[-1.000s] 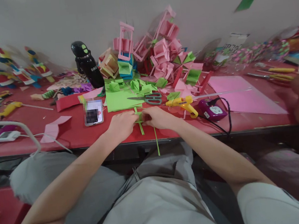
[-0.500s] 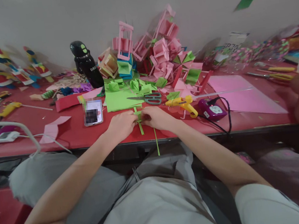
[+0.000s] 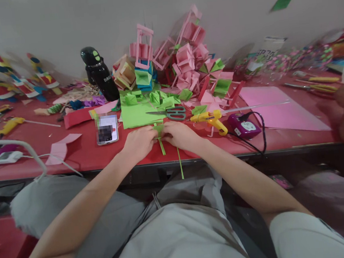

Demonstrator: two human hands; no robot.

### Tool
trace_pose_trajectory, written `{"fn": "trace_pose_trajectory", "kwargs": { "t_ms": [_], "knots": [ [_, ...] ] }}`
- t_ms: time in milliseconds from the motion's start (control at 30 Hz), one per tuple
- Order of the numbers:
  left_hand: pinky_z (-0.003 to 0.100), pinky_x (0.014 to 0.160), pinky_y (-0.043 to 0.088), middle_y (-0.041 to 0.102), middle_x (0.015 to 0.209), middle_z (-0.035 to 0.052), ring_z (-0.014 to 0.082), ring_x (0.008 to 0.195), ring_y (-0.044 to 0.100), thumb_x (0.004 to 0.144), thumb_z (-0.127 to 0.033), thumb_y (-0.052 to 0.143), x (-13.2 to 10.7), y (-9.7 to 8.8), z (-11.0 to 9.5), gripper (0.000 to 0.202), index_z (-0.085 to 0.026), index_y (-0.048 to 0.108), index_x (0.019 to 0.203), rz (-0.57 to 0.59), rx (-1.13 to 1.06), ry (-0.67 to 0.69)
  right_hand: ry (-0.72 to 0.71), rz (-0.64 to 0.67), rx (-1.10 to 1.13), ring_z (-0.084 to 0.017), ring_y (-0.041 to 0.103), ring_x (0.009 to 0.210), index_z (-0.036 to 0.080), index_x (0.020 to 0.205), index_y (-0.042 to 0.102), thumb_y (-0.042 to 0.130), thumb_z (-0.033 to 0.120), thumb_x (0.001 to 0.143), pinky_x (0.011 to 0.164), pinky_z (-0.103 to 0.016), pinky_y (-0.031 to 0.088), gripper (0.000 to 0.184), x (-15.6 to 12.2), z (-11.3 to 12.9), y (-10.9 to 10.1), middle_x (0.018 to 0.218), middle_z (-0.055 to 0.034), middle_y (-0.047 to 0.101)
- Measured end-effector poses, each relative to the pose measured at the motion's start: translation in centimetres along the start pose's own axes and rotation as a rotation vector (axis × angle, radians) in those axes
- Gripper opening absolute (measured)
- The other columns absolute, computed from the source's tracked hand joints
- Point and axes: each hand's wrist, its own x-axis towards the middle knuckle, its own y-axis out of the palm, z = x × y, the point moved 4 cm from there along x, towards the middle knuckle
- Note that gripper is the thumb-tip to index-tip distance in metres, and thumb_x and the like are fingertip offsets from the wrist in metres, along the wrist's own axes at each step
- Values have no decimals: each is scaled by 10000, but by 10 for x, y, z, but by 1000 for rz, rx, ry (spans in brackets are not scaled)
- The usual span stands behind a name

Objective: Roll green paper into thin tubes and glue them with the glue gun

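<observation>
The left hand and the right hand both pinch a small green paper between them, at the near side of the red table. Just past them, scissors lie partly on a big green sheet, with a yellow glue gun to the right and a phone to the left. Farther back stand a black bottle and a pile of pink paper shapes.

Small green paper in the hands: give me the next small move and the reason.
Probably press the small green paper lightly against the narrow green strip: the left hand and right hand hold its two sides, and the strip shows past it on the near side. Whether they are already joined, I cannot tell.
</observation>
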Motion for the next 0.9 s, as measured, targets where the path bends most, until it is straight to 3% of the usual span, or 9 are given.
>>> {"fn": "trace_pose_trajectory", "kwargs": {
  "t_ms": [300,700,900],
  "knots": [
    [274,680,475,714,993,64,222,914,684,963,-213,471,0,2,-2,238,-202,709,953,32,70,17,1,83,-197,-212,597,1056,161,994,752,588,162,934,900,-299,432,175,-1,2,3,1086,-108,683],
    [283,656,470,721,963,61,228,894,691,941,-143,451,0,4,-4,257,-191,703,953,-4,109,87,-34,94,-284,-216,570,971,122,977,758,499,186,987,835,-305,406,267,-2,11,0,1024,-130,655],
    [302,731,499,727,967,67,233,915,693,915,-91,457,-1,3,-6,269,-186,705,959,17,133,103,-19,101,-282,-208,589,955,138,1002,740,504,208,993,791,-297,399,247,-3,7,4,993,-115,661]
  ]
}}
